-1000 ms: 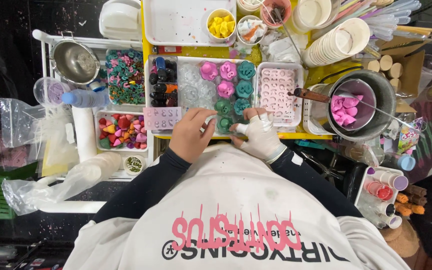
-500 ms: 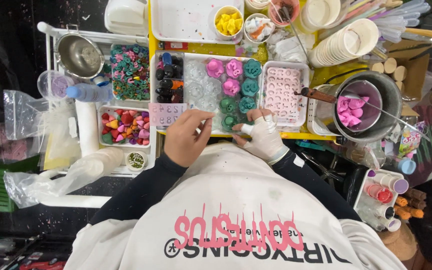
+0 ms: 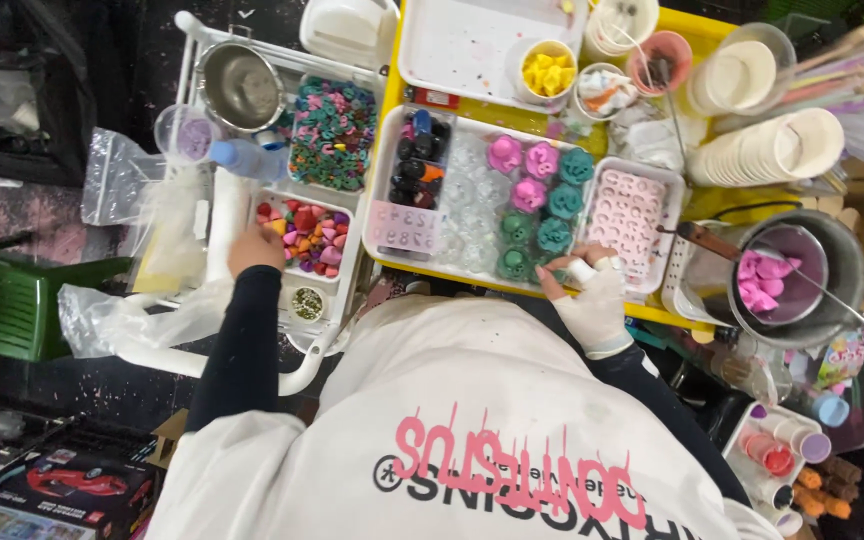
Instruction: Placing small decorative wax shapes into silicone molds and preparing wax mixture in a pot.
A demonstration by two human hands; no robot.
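My left hand (image 3: 254,246), in a black sleeve, reaches left to the near edge of a small white tray of mixed coloured pieces (image 3: 310,236). Its fingers are bent over the tray's corner, and I cannot see whether they hold a piece. My right hand (image 3: 588,296), in a white glove with wrapped fingertips, grips the front rim of the big white tray (image 3: 384,190). Right beside it lie teal flower-shaped pieces (image 3: 537,238), with pink ones (image 3: 522,160) further back. A pink mould (image 3: 630,212) sits just behind this hand.
A metal pot with pink pieces (image 3: 782,278) stands at the right, and a steel bowl (image 3: 240,84) at the back left. Stacked white cups (image 3: 772,148), a cup of yellow pieces (image 3: 546,72), a tray of teal and pink beads (image 3: 330,134) and plastic bags (image 3: 132,310) crowd the yellow table.
My left hand has left the front edge of the big tray and moved left to the small tray of coloured pieces. My right hand stays at the big tray's rim.
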